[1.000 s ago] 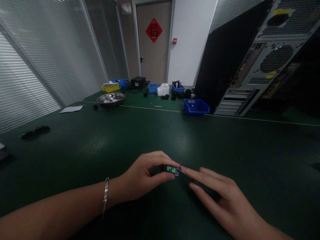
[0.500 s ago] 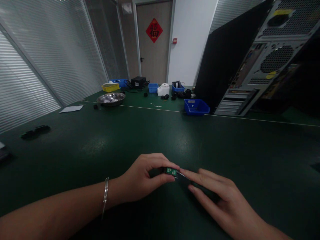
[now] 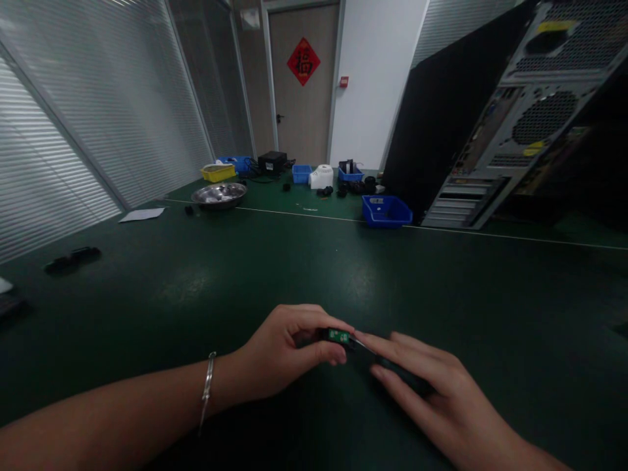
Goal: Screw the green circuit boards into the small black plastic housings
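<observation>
Near the front of the dark green table, my left hand (image 3: 289, 350) is closed, its thumb and fingers pinching a small green circuit board (image 3: 338, 336) with dark parts around it. A slim tool (image 3: 405, 376) with a dark handle and a thin metal tip lies in my right hand (image 3: 436, 386), between thumb and fingers. The metal tip points left and reaches the right end of the board. My right index fingertip is against or very close to my left fingertips. The tool's exact kind is too dark to make out.
Black parts (image 3: 72, 260) and a white sheet (image 3: 142, 214) lie to the left. Farther back are a metal bowl (image 3: 219, 195), a blue bin (image 3: 386, 212), a white device (image 3: 322, 177) and a yellow tray (image 3: 218, 173). A computer case (image 3: 456, 118) stands at the right.
My left thumb has shifted slightly right and down along the board, which is tilted a little differently. The right hand and its tool have hardly moved.
</observation>
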`<state>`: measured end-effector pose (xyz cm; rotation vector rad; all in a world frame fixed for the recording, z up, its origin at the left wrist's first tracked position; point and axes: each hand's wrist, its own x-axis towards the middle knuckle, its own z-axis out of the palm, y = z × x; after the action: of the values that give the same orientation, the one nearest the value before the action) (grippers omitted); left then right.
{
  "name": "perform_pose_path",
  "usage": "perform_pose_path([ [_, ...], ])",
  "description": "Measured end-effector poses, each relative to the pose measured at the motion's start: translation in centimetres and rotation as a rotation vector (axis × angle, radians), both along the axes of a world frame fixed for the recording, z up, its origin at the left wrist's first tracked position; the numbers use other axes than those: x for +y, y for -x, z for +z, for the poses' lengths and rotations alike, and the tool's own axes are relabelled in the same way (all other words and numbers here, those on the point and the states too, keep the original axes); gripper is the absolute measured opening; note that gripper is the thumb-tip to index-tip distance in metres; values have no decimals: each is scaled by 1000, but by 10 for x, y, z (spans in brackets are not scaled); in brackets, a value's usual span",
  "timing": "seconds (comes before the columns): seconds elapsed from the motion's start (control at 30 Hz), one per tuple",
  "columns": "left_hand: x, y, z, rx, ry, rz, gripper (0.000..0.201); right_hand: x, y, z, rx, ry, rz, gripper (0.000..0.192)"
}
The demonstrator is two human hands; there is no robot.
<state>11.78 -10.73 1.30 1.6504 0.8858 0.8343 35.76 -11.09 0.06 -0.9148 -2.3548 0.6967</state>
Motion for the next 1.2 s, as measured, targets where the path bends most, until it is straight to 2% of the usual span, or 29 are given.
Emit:
perform_pose_path([
  [0.27,1,0,-5,-63,22,14,25,0,-2,-1,30,-23,-4,46],
  [0.47,2,3,-4,107,-287,37,23,0,2,6,-2,5,12,43],
  [0.57,3,5,-3,122,-353,40,22,0,3,8,-35,-6,15,43],
  [0.83,4,4,-3,103,-287,26,21,-1,1,7,-37,-27,23,39],
  [0.97,2,3,-3,88,-247,20,22,-2,1,9,-23,17,48,38],
  [1.2,2,2,0,43,-184,11,20,-3,-2,1,-9,-8,36,40],
])
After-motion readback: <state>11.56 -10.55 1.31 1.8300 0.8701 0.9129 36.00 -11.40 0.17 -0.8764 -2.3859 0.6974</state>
